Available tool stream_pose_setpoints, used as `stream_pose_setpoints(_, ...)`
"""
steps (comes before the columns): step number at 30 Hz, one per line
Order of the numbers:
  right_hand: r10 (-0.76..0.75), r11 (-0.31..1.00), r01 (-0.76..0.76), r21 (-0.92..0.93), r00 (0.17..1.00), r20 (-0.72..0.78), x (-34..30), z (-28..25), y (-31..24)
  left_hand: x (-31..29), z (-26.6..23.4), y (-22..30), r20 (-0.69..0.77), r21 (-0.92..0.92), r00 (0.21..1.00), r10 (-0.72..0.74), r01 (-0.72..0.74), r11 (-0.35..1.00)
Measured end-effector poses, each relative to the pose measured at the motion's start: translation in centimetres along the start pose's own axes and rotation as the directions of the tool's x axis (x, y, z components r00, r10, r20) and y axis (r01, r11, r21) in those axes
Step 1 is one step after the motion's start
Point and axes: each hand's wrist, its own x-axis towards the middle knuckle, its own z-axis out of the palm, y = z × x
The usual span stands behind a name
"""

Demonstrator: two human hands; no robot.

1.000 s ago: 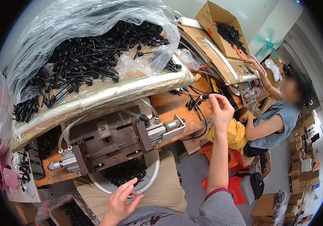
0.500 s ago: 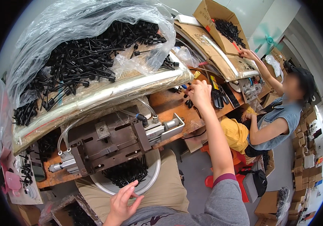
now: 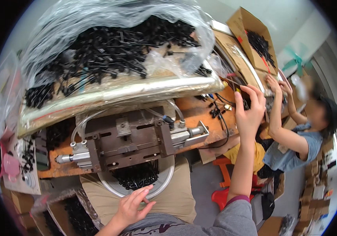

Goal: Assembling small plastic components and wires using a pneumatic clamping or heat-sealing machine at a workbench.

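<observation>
My right hand (image 3: 251, 110) is raised over the right end of the bench. Its fingers are curved and apart, and I see nothing held in them. A black cable and small black parts (image 3: 215, 113) lie on the wooden bench to its left. My left hand (image 3: 135, 206) hovers over my lap at the near rim of a white basket (image 3: 171, 173), fingers loosely spread and seemingly bare. Thin black parts (image 3: 135, 177) fill the basket. Above it sits a brown metal fixture (image 3: 129, 141) with a silver cylinder (image 3: 74, 157) at its left end and clear air hoses.
Behind the fixture, a plastic-lined tray (image 3: 137, 88) carries a heap of black stemmed parts (image 3: 109, 51). A co-worker (image 3: 294, 145) sits at right, by a cardboard box (image 3: 251, 35) of black parts. A red stool (image 3: 221, 196) and an open carton (image 3: 70, 212) stand below.
My right hand has moved right and slightly down, away from the bench items, its fingers opening. The view has shifted. The co-worker's second hand has risen to the box. My left hand barely moved.
</observation>
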Motion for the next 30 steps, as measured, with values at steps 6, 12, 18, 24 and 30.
stream_pose_setpoints(6,-0.279,0.849,0.224,0.478,0.959,0.046,3.3,0.3,-10.7,0.4,-0.1,0.3,-0.020,-0.027,1.000,0.012,-0.012,1.000)
stream_pose_setpoints(12,-0.499,0.792,0.421,0.443,0.864,0.072,8.0,9.7,-17.4,-0.6,-0.8,0.8,-0.037,0.005,0.999,-0.009,0.009,1.000)
stream_pose_setpoints(18,-0.343,0.863,0.071,0.500,0.809,0.477,8.9,15.2,-17.8,-1.6,-1.4,0.5,-0.046,0.013,0.998,-0.046,0.046,0.999)
stream_pose_setpoints(24,-0.355,0.876,0.187,0.444,0.874,0.332,7.6,12.4,-18.9,-2.4,-1.3,-0.3,-0.105,-0.004,0.992,-0.073,0.073,0.997)
stream_pose_setpoints(30,-0.266,0.951,0.119,0.286,0.788,0.556,6.3,13.6,-18.9,-1.3,-0.8,-0.2,-0.076,-0.009,0.997,-0.025,0.025,1.000)
